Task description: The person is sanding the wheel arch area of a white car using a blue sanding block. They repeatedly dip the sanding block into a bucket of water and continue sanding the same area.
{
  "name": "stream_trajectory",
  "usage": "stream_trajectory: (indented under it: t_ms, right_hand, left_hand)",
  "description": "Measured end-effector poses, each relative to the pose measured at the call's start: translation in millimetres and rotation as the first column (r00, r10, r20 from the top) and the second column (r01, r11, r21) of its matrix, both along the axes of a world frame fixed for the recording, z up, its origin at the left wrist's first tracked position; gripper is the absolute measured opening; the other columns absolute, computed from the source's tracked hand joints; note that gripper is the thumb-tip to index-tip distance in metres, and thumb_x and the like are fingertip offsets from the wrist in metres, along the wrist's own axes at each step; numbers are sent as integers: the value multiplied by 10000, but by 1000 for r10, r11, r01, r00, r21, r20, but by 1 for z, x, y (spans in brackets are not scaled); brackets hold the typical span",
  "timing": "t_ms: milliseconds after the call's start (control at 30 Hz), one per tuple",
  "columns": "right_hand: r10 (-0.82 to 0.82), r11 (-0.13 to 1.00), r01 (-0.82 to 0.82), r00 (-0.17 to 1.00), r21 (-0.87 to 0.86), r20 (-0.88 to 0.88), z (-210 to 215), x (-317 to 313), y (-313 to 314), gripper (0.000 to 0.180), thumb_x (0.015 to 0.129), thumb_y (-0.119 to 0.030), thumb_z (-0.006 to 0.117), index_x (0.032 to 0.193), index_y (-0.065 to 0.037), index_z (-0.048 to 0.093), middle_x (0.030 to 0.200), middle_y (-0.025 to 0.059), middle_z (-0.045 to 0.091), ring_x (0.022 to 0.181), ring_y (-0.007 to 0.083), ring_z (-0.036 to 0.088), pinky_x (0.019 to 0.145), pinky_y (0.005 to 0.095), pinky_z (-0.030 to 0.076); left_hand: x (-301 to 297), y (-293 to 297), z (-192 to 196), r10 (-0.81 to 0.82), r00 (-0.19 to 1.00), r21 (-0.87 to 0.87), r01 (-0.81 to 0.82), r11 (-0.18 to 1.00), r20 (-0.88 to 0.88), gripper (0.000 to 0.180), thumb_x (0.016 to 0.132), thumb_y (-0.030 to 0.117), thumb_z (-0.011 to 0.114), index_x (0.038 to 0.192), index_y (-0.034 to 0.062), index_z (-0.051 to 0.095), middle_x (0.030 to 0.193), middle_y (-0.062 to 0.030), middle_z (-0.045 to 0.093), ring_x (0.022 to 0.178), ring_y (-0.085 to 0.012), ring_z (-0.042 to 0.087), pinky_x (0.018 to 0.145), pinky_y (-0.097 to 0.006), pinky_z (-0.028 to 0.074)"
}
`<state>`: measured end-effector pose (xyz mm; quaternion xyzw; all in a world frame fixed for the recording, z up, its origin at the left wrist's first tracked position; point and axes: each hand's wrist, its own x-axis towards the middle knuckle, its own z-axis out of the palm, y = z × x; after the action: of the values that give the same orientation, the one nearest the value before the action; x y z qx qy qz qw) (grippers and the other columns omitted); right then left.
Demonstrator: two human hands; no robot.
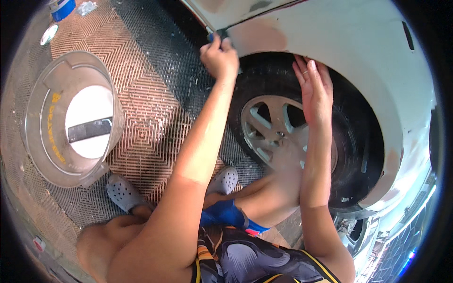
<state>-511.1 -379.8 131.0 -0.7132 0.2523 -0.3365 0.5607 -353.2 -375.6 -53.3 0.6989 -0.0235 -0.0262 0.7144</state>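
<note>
My left hand (220,57) is closed around a small dark sanding block (220,34), pressed against the edge of a white car fender (339,33) beside a pinkish filler patch (259,37). My right hand (314,87) lies flat and open, fingers together, against the upper rim of the wheel arch above the black tyre (255,80). Below both hands sits the silver alloy wheel (271,129). I am crouching, with my knees and grey clogs (123,192) low in the picture.
A clear plastic bucket (42,118) with a white bottom and a dark strip inside stands on the brown grid floor mat (146,94) at my left. A blue tape roll (62,8) and a small round lid (48,34) lie at the upper left.
</note>
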Motion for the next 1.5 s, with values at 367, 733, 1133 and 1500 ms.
stream_trajectory:
  t_ms: [367,733,1133,1500]
  right_hand:
    - [-28,999,28,999,-27,-22,1,-5,1,557,1021,-254,632,1451,44,442,1472,173,485,1414,304,451,1208,439,332]
    - [-40,998,40,999,-48,-6,1,-2,2,557,1026,-242,624,1452,60,431,1466,180,488,1399,279,459,1211,433,334]
    - [-30,999,30,1000,-25,-4,-2,-2,4,598,1023,-255,629,1472,76,412,1491,204,469,1419,300,444,1214,430,330]
    - [-21,999,20,1000,-44,-24,0,-5,3,598,1021,-243,633,1474,78,410,1486,204,477,1415,293,449,1215,421,336]
  left_hand:
    - [-7,3,11,-139,985,94,148,984,-97,410,895,273,732,1281,135,715,1117,-174,569,1085,-348,573,933,-450,499]
    - [-33,-5,80,33,982,-256,16,967,186,420,907,281,719,1242,28,704,959,-192,569,885,-352,592,786,-456,500]
    - [-7,4,16,19,1000,50,-20,999,16,422,894,300,735,1222,35,726,963,-236,622,927,-368,630,868,-437,503]
    - [-11,7,15,-114,993,50,113,992,27,424,886,281,725,1270,103,715,1005,-221,613,971,-379,647,858,-471,526]
